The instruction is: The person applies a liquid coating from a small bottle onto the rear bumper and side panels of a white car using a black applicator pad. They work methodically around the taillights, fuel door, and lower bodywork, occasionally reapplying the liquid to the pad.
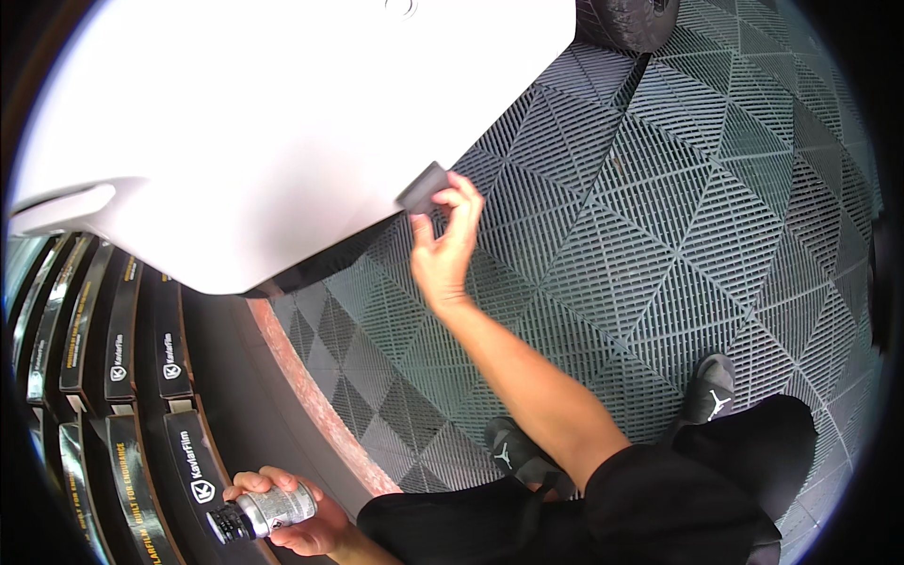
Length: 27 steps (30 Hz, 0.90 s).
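Observation:
My right hand (444, 252) is out in front of me, its fingers and thumb closed on a dark grey applicator block (420, 192). The block meets the lower edge of a glossy white car body panel (282, 122), and the hand is slightly blurred. Low on the left, my left hand (325, 524) grips a small bottle (281, 509) with a silver-grey label and a black cap. The bottle lies tilted in the palm, its cap pointing left, well apart from the car.
A tyre (629, 21) shows at the top right. Interlocking grey slatted tiles (678, 254) make up the floor. Along the left stand rows of long black boxes (122, 348), behind a reddish speckled strip (315, 405). My dark shoes (708, 388) are below me.

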Tool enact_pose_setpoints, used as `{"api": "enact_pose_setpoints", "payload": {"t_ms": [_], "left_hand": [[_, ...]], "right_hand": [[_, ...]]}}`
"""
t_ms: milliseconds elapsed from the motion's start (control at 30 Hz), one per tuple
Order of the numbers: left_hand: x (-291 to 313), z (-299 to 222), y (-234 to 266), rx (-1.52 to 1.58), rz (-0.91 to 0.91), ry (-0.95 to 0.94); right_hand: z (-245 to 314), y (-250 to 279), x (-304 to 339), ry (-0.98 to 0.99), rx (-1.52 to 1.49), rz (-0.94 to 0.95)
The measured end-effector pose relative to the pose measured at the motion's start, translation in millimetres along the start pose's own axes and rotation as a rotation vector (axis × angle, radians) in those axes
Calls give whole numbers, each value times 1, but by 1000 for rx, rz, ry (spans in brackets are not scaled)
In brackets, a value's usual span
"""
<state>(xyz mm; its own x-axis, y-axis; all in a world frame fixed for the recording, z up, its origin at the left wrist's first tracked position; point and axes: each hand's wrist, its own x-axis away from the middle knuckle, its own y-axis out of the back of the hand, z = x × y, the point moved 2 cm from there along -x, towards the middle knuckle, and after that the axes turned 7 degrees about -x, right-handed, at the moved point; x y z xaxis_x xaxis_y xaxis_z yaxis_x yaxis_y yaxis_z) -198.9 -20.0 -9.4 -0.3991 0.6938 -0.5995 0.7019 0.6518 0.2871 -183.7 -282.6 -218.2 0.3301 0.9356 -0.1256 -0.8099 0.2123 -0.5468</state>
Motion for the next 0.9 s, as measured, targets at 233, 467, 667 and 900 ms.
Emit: {"api": "enact_pose_setpoints", "payload": {"t_ms": [233,467,667,900], "left_hand": [[-10,7,-25,-22,40,29],[-22,12,-62,-24,50,82],[-20,-1,-63,-65,-44,43],[-5,-6,-31,-51,-110,24]], "right_hand": [[-18,58,-134,133,-42,-43],[-42,95,-245,252,22,-47],[-43,98,-248,222,139,-65],[-20,44,-110,78,-10,-27]]}}
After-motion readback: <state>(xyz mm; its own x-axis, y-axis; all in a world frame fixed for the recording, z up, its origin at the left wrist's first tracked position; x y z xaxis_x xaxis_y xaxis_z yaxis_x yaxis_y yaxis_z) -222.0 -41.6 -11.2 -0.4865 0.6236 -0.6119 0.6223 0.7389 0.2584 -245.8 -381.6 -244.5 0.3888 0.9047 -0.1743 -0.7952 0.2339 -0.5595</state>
